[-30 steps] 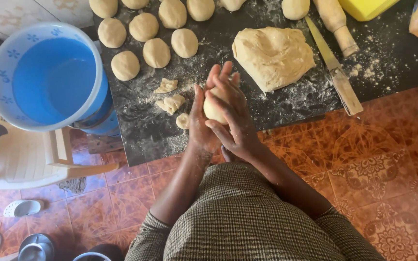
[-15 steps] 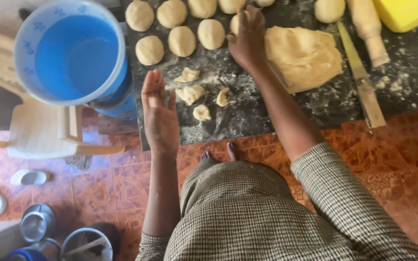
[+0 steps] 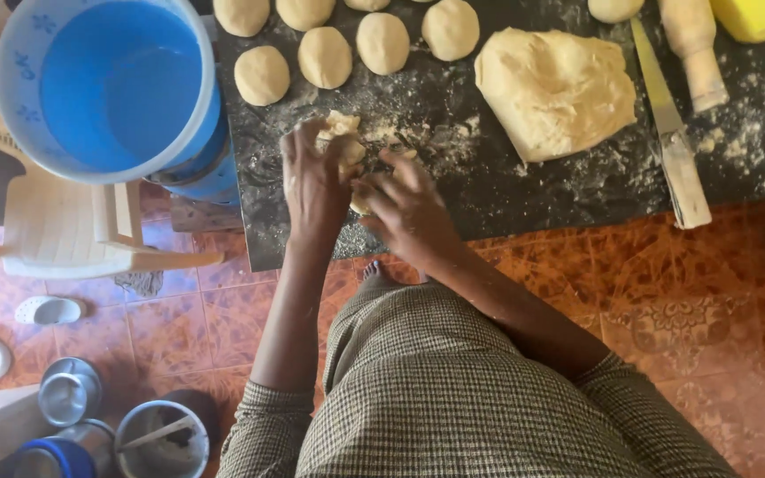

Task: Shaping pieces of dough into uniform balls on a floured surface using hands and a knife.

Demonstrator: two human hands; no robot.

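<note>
On the floured work slab (image 3: pixel 524 199), both hands meet over small dough scraps (image 3: pixel 347 142) near its near-left part: the left hand (image 3: pixel 312 181) on them, the right hand (image 3: pixel 409 208) just beside it, touching. Behind the hands lies a row of dough balls (image 3: pixel 325 55). To the right of these sits a large dough lump (image 3: pixel 555 88); right of that lies a knife (image 3: pixel 670 133), then a rolling pin (image 3: pixel 694 49). Left of the slab, a bucket (image 3: pixel 108 84) stands by a plastic chair (image 3: pixel 64 221). Metal pots (image 3: pixel 68 389) sit on the tiled floor (image 3: pixel 710 310) at near left.

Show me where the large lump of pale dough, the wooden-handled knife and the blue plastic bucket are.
large lump of pale dough (image 3: pixel 555 93), head view, its middle.
wooden-handled knife (image 3: pixel 689 188), head view, its handle.
blue plastic bucket (image 3: pixel 121 93), head view, its inner wall.
</note>
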